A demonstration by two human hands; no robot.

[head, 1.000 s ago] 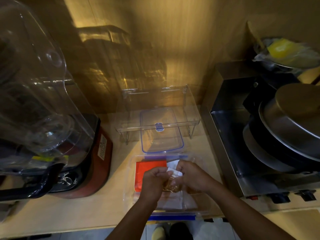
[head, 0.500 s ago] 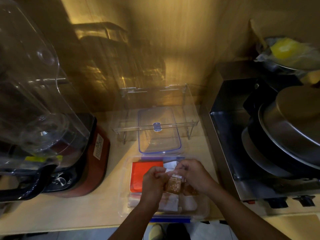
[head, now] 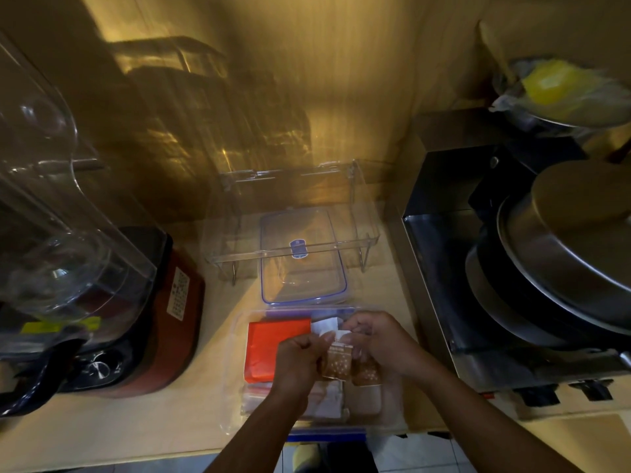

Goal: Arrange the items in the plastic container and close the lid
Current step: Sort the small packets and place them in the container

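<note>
A clear plastic container with blue clips sits at the counter's front edge. Inside lie an orange packet at the left and white sachets near the front. Over the container, my left hand and my right hand both pinch a small brown speckled sachet by its white top edge. A second brown sachet shows just under my right hand. The clear lid with a blue rim lies flat behind the container.
A clear acrylic riser stands over the lid's far half. A red-based blender with a big clear jug fills the left. A steel appliance with stacked pans sits at the right. Wall behind.
Both hands have kept hold of the brown sachet, which shows more fully between them now. The view has shifted slightly.
</note>
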